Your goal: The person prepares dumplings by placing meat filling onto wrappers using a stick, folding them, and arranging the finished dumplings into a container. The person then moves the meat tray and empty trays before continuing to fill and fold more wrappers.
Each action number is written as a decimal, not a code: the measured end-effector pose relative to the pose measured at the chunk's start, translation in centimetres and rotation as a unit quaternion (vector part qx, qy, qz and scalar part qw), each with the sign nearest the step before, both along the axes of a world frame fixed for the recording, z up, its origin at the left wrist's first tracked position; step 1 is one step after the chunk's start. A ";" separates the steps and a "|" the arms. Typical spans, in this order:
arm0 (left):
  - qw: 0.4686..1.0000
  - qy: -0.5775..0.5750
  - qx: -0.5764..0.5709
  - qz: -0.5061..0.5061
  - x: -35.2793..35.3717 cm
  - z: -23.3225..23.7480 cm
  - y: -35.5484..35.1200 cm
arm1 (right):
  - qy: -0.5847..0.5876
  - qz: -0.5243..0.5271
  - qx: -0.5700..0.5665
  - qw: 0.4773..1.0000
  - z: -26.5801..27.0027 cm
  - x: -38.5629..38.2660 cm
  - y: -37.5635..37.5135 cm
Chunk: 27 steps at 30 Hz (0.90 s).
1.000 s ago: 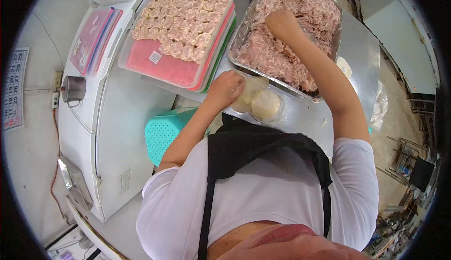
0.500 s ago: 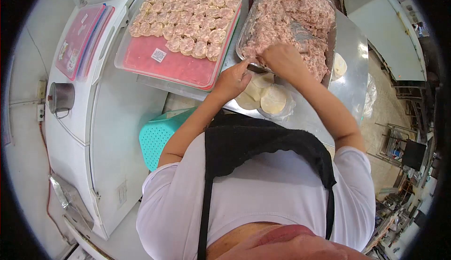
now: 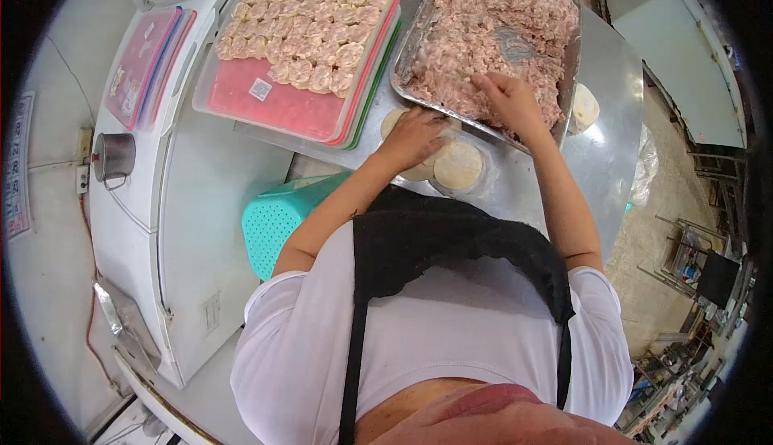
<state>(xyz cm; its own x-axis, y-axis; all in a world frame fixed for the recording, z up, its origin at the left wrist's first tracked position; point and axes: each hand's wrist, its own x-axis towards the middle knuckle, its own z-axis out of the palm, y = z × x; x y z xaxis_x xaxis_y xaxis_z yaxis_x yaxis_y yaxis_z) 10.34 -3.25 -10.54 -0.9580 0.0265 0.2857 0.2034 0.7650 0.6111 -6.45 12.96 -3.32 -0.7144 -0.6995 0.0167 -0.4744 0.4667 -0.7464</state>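
Note:
A metal tray (image 3: 475,123) of ground meat mixture (image 3: 451,47) lies ahead on the steel table. Over its near part, my right hand (image 3: 510,100) has its thumb and fingers pinched together; what they hold, if anything, is too small to tell. My left hand (image 3: 412,141) is over the round pale wrappers (image 3: 458,165) at the tray's near edge, fingers spread, touching or just above them. On the left, a lidded pink container (image 3: 266,109) carries rows of filled dumplings (image 3: 310,30), with a bare strip at its near side.
A teal perforated basket (image 3: 278,220) is below the table edge at left. The white freezer (image 3: 217,195) bears a metal cup (image 3: 114,156) and stacked pink and blue lids (image 3: 143,71). More wrappers (image 3: 584,109) lie right of the tray on the steel table (image 3: 600,163).
My hands have moved apart: the left has come back over the wrappers with fingers spread, and the right has shifted to the right over the meat. The view has shifted slightly.

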 end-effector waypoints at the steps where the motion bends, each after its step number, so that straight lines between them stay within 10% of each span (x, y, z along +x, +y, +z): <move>1: 0.997 -0.065 -0.044 -0.006 -0.2 0.1 0.0 | 0.003 -0.011 -0.003 1.000 1.2 -0.4 0.1; 7: 0.998 0.025 -0.019 0.049 1.5 2.0 -1.1 | 0.006 -0.024 0.013 1.000 2.9 -2.7 2.4; 13: 0.871 -0.155 0.443 0.148 2.7 5.5 -1.9 | 0.204 0.070 0.071 0.974 4.0 -0.9 1.9; 16: 0.876 -0.122 0.446 0.137 2.7 5.9 -1.8 | 0.322 0.141 0.134 0.926 4.4 1.1 0.5; 19: 0.944 -0.079 0.286 0.141 3.0 5.1 -1.9 | 0.298 0.153 0.243 0.910 3.2 3.5 -0.2; 23: 0.909 -0.101 0.355 0.194 2.5 3.8 -3.0 | 0.189 0.114 0.195 0.956 1.1 3.4 0.2; 25: 0.614 -0.098 0.770 0.145 1.8 4.9 -2.9 | 0.011 0.101 0.104 0.989 0.9 2.7 0.6; 27: 0.658 -0.113 0.735 0.119 1.5 6.0 -2.6 | 0.003 0.064 0.091 0.994 1.1 2.4 0.8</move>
<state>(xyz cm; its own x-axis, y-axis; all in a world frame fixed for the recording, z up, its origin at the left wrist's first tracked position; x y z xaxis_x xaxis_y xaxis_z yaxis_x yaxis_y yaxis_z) 11.84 -5.86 -4.53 -0.9073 -0.2783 -0.3151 -0.0374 -0.6932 0.7198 -4.01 13.71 -2.22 -0.6189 -0.7771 -0.1145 -0.5432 0.5287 -0.6522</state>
